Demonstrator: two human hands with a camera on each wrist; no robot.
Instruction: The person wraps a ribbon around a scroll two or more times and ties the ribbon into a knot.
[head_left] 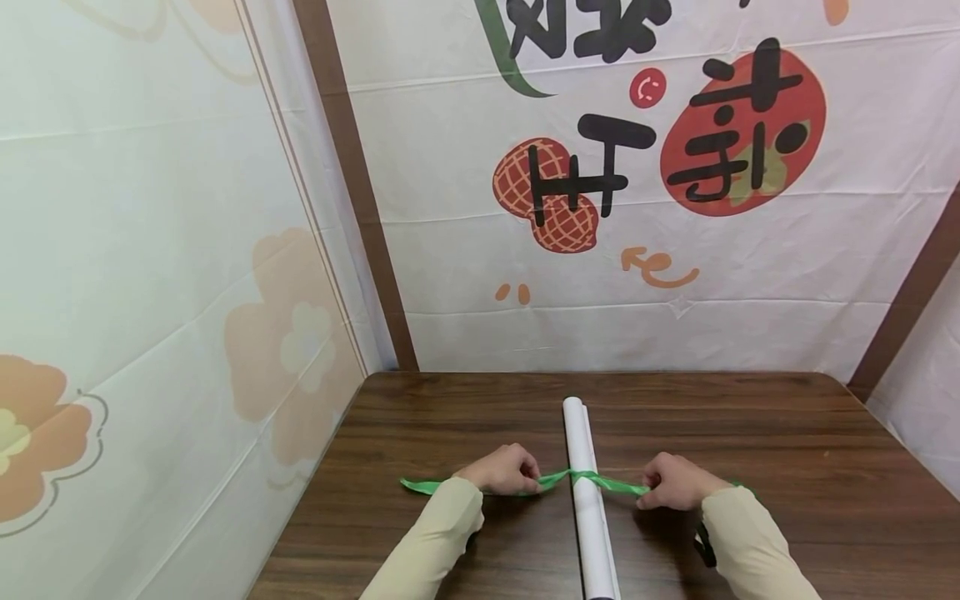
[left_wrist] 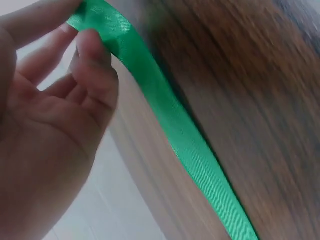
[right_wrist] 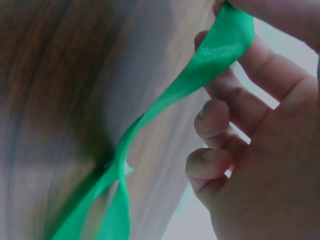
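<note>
A roll of white paper [head_left: 591, 521] lies lengthwise on the table, with a green ribbon [head_left: 618, 486] crossed over it near the middle. To its left, my left hand [head_left: 504, 469] pinches one length of the ribbon between thumb and fingers. My right hand [head_left: 678, 482] pinches the other length on the right side. Both lengths run from the crossing out to the hands. In the left wrist view a flat ribbon tail [left_wrist: 175, 125] trails away from the fingers. The right wrist view shows the ribbon [right_wrist: 210, 60] twisting below the pinch.
The dark wood-grain table [head_left: 465, 408] stretches beneath everything. Behind it hangs a white printed cloth [head_left: 450, 250], and another flowered cloth [head_left: 187, 292] runs along the left side. The ribbon's left end [head_left: 420, 485] lies on the table beyond the left wrist.
</note>
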